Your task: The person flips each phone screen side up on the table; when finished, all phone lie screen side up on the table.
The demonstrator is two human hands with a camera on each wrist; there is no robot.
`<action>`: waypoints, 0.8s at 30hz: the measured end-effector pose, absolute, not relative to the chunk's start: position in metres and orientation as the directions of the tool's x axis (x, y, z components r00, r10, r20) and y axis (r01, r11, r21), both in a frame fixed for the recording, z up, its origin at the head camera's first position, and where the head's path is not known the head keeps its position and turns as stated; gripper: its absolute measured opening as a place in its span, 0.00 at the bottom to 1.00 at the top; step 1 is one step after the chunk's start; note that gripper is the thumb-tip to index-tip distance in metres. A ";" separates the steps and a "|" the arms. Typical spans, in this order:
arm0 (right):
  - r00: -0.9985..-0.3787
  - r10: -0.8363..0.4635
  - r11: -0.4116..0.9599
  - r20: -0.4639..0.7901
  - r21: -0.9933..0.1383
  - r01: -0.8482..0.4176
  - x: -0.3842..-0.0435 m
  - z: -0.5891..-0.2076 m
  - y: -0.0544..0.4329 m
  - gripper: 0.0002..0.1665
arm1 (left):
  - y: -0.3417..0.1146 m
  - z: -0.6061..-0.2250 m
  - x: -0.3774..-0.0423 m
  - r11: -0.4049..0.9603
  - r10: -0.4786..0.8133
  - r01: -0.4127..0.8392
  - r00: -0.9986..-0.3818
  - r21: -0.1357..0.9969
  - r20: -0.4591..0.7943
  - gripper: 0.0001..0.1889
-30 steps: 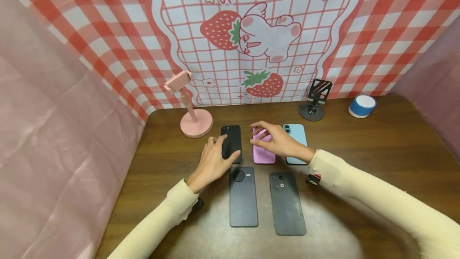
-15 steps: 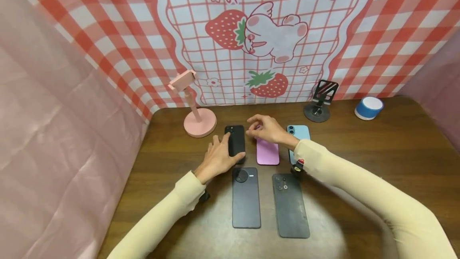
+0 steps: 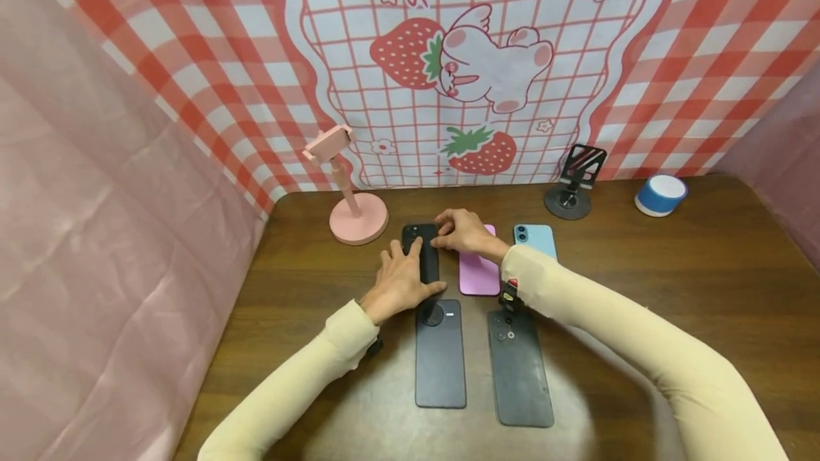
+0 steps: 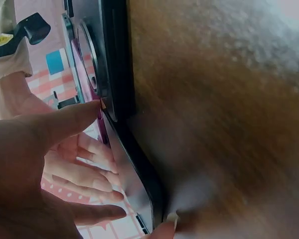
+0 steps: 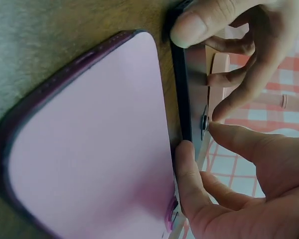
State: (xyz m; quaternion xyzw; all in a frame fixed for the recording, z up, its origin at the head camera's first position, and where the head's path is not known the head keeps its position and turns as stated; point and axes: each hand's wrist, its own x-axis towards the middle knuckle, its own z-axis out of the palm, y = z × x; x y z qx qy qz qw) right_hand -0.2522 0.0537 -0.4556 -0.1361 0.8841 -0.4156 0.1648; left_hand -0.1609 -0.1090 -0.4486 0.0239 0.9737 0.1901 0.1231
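Note:
A black phone (image 3: 429,270) lies back up on the table, partly hidden by my hands. My left hand (image 3: 400,279) spans it, thumb at the lower right corner and fingers over the left side and top; in the left wrist view one fingertip (image 4: 167,229) meets its far edge. Across from it, my right hand (image 3: 464,232) pinches the upper right edge; the right wrist view shows the right thumb (image 5: 185,152) against that edge. Right of it lies a pink phone (image 3: 479,276), under my right wrist. Beyond is a light blue phone (image 3: 539,239), partly covered by the sleeve.
Two dark grey phones (image 3: 440,368) (image 3: 522,375) lie nearer me. At the back stand a pink phone stand (image 3: 359,219), a black folding stand (image 3: 569,201) and a blue-and-white cylinder (image 3: 660,196). A strawberry-print cloth (image 3: 480,70) hangs behind the table (image 3: 307,304).
My right hand has moved left from above the pink phone to the black phone's right edge. My left hand stays at the black phone. The view has shifted slightly.

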 end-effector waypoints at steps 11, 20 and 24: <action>-0.903 -0.378 0.680 -0.204 -0.723 -0.122 -0.256 -0.458 0.044 0.41 | -0.104 -0.449 -0.162 0.935 0.089 -0.004 -0.965 0.355 -0.245 0.53; -0.899 -0.377 0.690 -0.222 -0.715 -0.113 -0.256 -0.456 0.043 0.41 | -0.102 -0.449 -0.164 0.928 0.092 -0.007 -0.964 0.372 -0.249 0.51; -0.898 -0.376 0.685 -0.227 -0.720 -0.105 -0.256 -0.456 0.041 0.41 | -0.102 -0.448 -0.164 0.929 0.081 -0.021 -0.963 0.370 -0.258 0.51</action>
